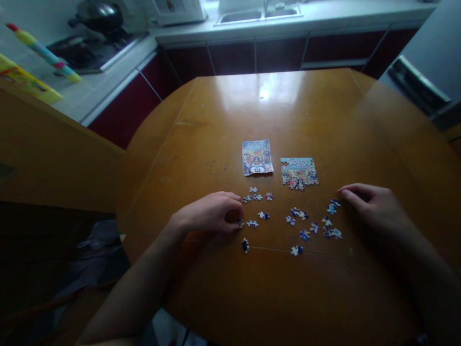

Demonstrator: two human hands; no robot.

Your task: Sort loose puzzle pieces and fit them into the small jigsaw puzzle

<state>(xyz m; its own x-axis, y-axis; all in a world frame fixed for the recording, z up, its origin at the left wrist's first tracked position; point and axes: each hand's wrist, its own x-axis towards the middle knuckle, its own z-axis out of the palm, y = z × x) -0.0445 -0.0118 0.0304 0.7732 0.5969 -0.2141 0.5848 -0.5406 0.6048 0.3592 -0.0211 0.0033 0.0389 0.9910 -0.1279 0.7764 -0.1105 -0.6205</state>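
Observation:
My left hand (211,212) rests on the wooden table (288,110) with its fingers curled, pinching a small jigsaw piece (239,223) at its fingertips. My right hand (372,204) lies to the right with its fingers bent, the tips beside loose pieces (333,205). Several loose pieces (300,226) are scattered between the two hands. Beyond them lie a partly assembled puzzle (299,173) and a small reference picture (257,157).
A kitchen counter with a sink (257,14) runs along the back. At the far left stand a stove with a black pot (99,17) and a colourful box (25,79). A grey appliance (428,57) is at the right. Crumpled cloth (97,250) lies on the floor at the left.

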